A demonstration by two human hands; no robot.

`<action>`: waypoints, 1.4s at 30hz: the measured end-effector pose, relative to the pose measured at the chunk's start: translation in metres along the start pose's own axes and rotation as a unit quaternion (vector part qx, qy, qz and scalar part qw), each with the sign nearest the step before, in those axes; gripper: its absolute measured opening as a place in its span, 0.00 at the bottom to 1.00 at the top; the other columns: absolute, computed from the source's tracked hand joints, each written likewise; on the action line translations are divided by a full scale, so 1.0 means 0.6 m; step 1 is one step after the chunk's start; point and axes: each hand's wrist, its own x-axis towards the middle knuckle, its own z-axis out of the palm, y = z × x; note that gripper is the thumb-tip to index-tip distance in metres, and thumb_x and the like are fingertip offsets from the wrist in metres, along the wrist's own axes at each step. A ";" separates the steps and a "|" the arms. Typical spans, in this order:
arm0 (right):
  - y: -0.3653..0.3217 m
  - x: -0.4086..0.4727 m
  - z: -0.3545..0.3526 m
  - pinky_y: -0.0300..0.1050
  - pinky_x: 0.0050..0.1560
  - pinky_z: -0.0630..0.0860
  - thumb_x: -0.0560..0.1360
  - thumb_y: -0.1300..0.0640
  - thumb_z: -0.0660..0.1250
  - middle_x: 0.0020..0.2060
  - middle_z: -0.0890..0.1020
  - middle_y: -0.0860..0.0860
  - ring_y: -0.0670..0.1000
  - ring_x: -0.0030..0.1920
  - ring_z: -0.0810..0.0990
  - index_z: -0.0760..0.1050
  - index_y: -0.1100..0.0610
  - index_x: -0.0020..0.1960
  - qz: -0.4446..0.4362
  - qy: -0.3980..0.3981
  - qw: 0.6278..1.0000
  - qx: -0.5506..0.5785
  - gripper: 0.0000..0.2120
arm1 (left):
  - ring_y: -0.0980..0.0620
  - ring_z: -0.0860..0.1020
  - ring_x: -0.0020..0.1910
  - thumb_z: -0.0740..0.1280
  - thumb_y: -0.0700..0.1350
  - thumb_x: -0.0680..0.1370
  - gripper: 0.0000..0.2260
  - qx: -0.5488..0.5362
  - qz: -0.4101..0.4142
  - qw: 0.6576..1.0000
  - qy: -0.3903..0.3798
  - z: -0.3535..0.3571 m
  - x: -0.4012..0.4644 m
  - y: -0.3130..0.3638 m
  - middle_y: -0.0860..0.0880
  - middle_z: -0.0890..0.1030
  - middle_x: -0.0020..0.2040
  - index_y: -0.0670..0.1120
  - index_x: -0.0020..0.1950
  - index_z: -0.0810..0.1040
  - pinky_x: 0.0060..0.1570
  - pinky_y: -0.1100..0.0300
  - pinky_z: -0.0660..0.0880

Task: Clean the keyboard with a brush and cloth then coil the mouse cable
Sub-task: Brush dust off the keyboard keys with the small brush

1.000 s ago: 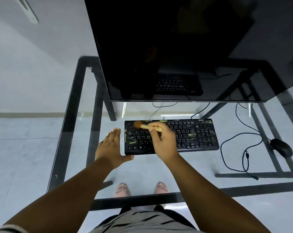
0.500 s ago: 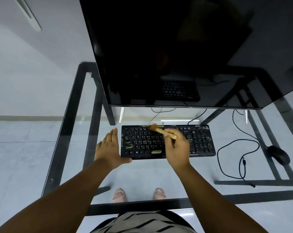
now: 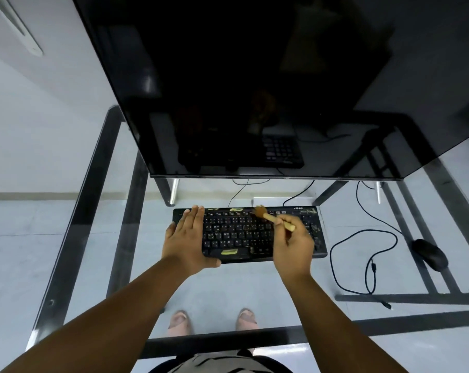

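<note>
Head cam: brushing top row of keyboard

Head view: left hand (image 3: 186, 238) lies flat, fingers straight, pressing the left end of the keyboard (image 3: 250, 234) on the glass worktop (image 3: 98, 200). Right hand (image 3: 293, 247) pinches the brush (image 3: 271, 217), bristles at the top row. Keep strokes short, sweeping debris off the far edge w/o scattering it. Mouse (image 3: 429, 254) and its loose cable (image 3: 362, 262) sit to the right, not yet coiled. No cloth in sight.

"acer" on keyboard (image 3: 244, 232) top-right.

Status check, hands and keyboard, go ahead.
Left hand flat on keyboard. Right hand holds brush, bristles at top row. Mouse cable loose, uncoiled.
</note>
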 end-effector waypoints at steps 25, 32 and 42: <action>0.036 0.048 -0.051 0.38 0.30 0.68 0.78 0.58 0.64 0.33 0.80 0.46 0.44 0.27 0.73 0.79 0.54 0.52 -0.016 -0.058 0.996 -0.070 0.06 | 0.53 0.41 0.79 0.69 0.67 0.69 0.53 0.028 0.004 0.999 -0.030 0.026 0.003 0.089 0.53 0.40 0.80 0.49 0.79 0.37 0.75 0.49 0.45; 0.044 0.062 -0.063 0.36 0.30 0.69 0.78 0.60 0.66 0.35 0.80 0.45 0.44 0.28 0.74 0.79 0.55 0.54 -0.022 -0.110 0.993 -0.024 0.06 | 0.53 0.39 0.78 0.64 0.69 0.71 0.51 0.028 0.024 0.999 -0.026 0.044 0.004 0.121 0.54 0.38 0.79 0.49 0.79 0.36 0.76 0.50 0.43; 0.067 0.073 -0.076 0.35 0.37 0.68 0.79 0.59 0.64 0.41 0.82 0.47 0.42 0.33 0.74 0.78 0.54 0.55 -0.034 -0.097 0.993 -0.055 0.07 | 0.54 0.39 0.78 0.61 0.70 0.72 0.48 0.025 0.013 0.999 -0.030 0.055 -0.001 0.129 0.54 0.37 0.79 0.49 0.79 0.38 0.76 0.49 0.44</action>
